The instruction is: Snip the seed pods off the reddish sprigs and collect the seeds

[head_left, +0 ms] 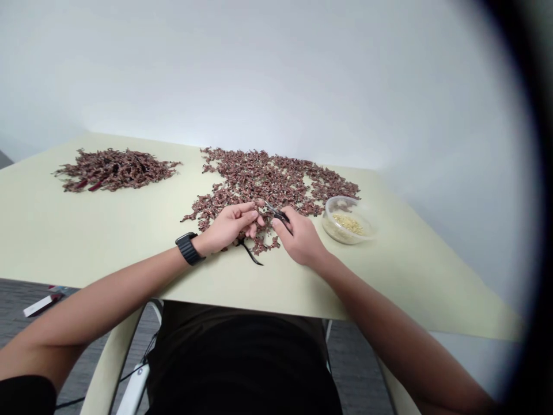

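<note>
My right hand [299, 235] is closed around small pliers [281, 217] with black handles and a thin metal tip. The tip points up and left, close to the fingers of my left hand [232, 225]. Those fingers are curled, thumb against the forefinger, and whatever they hold is too small to make out. Under and behind both hands spreads a wide heap of small reddish-brown pieces [263, 176], too fine to name. Below my left hand lies a curved black tool handle [250, 253], partly hidden by the fingers and pieces.
A second heap of similar brown pieces [116, 170] lies at the table's left. Right of my hands stands a round clear plastic tub [330, 227] with yellowish bits inside. The pale yellow table [142, 230] meets a white wall [259, 69] at the back.
</note>
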The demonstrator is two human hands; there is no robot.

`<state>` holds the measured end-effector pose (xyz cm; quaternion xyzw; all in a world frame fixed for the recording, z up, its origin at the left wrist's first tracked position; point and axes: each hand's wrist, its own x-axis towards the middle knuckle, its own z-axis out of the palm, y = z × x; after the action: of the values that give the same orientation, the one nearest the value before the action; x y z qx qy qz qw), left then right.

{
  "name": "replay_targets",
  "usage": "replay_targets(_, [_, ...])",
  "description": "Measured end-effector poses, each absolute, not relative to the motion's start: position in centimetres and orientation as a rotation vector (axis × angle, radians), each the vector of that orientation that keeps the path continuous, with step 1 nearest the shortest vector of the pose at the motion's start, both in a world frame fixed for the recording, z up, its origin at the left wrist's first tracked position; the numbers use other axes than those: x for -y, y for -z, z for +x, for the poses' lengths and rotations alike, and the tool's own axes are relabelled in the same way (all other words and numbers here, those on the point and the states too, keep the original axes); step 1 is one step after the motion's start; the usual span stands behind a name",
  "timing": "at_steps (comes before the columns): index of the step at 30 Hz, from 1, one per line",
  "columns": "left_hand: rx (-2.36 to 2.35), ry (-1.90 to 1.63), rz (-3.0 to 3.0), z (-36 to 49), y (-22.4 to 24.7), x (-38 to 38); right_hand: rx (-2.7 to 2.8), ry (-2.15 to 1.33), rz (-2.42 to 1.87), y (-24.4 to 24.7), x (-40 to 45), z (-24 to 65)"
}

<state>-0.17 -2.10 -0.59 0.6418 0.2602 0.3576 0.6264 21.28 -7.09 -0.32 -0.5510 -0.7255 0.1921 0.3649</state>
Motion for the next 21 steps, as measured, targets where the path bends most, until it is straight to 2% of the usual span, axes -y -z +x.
replay_targets(2, [-0.515,-0.786,1.289,0.0,0.6,2.2,1.963,-0.275,-1.404,0.6,7.1,21.6])
replay_targets(4, [-0.475,-0.764,1.166,-0.1,0.7,2.2,2.040,-0.208,-1.387,0.7,7.1,21.9])
replay_targets(21, [-0.413,-0.711,0.970,-0.4,-0.1,2.3,2.183,-0.162,-1.348,0.9,6.8,22.5])
